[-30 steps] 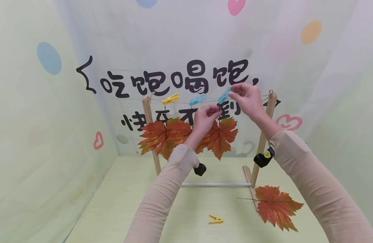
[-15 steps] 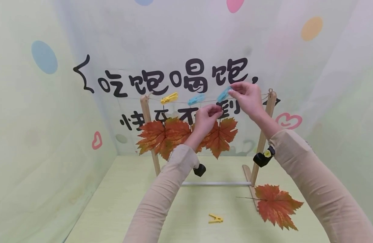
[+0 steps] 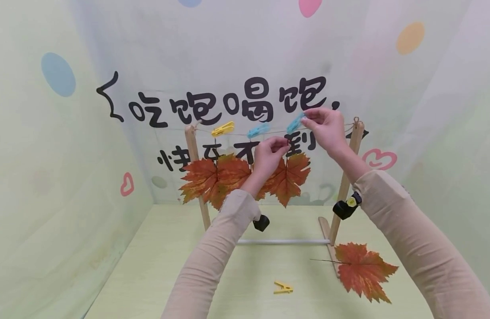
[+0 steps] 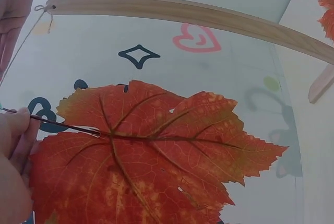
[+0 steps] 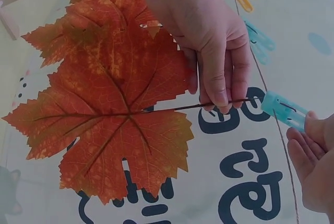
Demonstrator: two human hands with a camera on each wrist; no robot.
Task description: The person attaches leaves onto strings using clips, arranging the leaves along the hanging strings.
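Note:
My left hand [image 3: 270, 158] pinches the dark stem of an orange-red artificial maple leaf [image 3: 286, 179], which hangs below the string. At the string, my right hand [image 3: 326, 130] grips the handle end of a blue clothespin [image 3: 295, 123] between thumb and fingers. In the right wrist view the jaws of that blue clothespin [image 5: 282, 110] are at the stem's tip, by the string; whether they bite on it is hard to tell. The left wrist view shows the leaf [image 4: 151, 145] close up, its stem between thumb and finger.
Along the string, a yellow clothespin [image 3: 223, 129] and another blue clothespin [image 3: 258, 130] carry leaves [image 3: 203, 177]. Wooden posts [image 3: 354, 141] hold the string, joined low by a white rod [image 3: 285, 242]. On the table lie a loose leaf [image 3: 364, 271] and a yellow clothespin [image 3: 283, 287].
The pinched leaf and its stem have shifted very slightly to the left. Both hands keep nearly the same place and grip.

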